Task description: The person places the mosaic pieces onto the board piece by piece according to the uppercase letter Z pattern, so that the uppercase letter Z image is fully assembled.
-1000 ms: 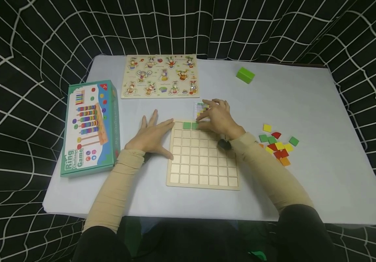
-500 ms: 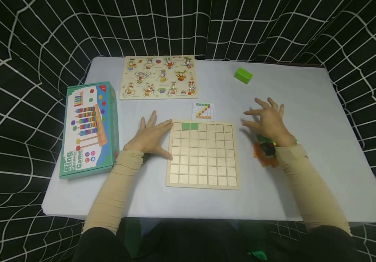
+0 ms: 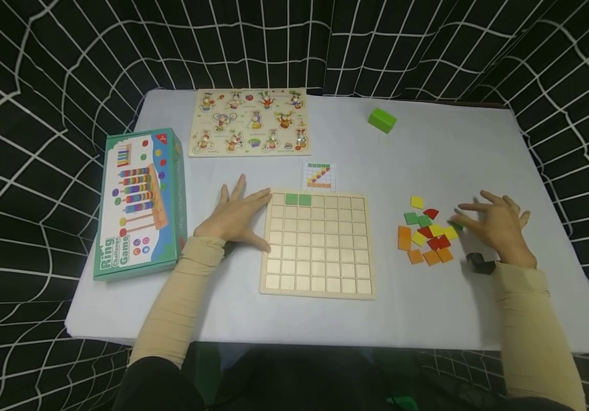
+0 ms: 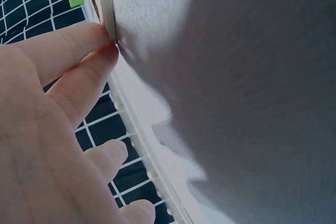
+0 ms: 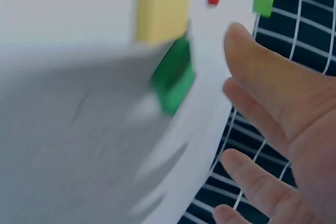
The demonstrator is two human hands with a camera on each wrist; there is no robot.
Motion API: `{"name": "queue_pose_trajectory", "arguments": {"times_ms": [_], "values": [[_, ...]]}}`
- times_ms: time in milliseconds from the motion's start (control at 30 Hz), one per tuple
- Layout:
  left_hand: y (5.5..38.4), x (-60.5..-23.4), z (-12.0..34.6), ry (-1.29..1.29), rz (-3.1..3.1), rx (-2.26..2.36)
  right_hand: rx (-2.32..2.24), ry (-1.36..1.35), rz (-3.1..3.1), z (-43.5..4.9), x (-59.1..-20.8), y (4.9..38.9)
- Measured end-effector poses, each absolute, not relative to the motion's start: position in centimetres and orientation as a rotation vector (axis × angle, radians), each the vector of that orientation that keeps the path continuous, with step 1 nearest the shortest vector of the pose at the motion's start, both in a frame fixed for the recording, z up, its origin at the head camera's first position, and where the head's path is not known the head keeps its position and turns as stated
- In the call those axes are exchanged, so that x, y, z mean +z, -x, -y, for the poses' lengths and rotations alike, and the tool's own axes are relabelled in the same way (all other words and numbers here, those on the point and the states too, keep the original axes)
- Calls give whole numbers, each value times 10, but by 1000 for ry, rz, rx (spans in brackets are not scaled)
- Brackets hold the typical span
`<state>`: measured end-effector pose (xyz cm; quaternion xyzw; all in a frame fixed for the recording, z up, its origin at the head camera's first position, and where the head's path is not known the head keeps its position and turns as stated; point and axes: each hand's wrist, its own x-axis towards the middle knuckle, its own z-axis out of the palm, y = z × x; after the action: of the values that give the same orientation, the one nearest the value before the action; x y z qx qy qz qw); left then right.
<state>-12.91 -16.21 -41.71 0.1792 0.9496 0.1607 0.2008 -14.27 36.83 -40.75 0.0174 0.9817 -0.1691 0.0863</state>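
At the left edge of the wooden grid board [image 3: 318, 253], the left hand [image 3: 230, 217] is placed with its fingers spread, contact being made at the edge by the fingertips; nothing is enclosed by it; the board is laid flat near the middle of the white table [image 3: 520, 160]; in its far row, the second and third compartments from the left are filled by two green tiles [image 3: 298, 199]; just beyond the far edge, a pattern card [image 3: 318, 176] is laid; to the right of the board, loose coloured tiles [image 3: 435, 230] are scattered; at their right side, a loose green tile [image 5: 173, 77] is positioned under the right hand [image 3: 497, 225], whose fingers are extended and held apart, with nothing grasped; in the right wrist view, a gap is seen between thumb and tile; a picture puzzle [image 3: 250, 123], a game box [image 3: 140, 202] and a green block [image 3: 382, 120] are located around the work area.
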Motion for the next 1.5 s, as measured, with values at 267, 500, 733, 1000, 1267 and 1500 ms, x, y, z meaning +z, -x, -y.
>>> {"name": "queue_pose_trajectory", "arguments": {"times_ms": [267, 500, 733, 1000, 1267, 1500], "values": [[127, -418, 162, -498, -2641, 449, -483, -121, -2879, -382, -416, 129], [128, -417, 162, -516, -2657, 457, -582, -174, -2888, -384, -411, 136], [128, -419, 162, -515, -2669, 454, -696, -131, -2835, -361, -396, 152], [128, -417, 162, -515, -2670, 464, -679, 103, -2835, -289, -388, 184], [128, -417, 162, -503, -2660, 451, -716, 309, -2754, -203, -389, 204], [128, -418, 162, -510, -2663, 452, -762, 406, -2670, -148, -399, 212]]}}
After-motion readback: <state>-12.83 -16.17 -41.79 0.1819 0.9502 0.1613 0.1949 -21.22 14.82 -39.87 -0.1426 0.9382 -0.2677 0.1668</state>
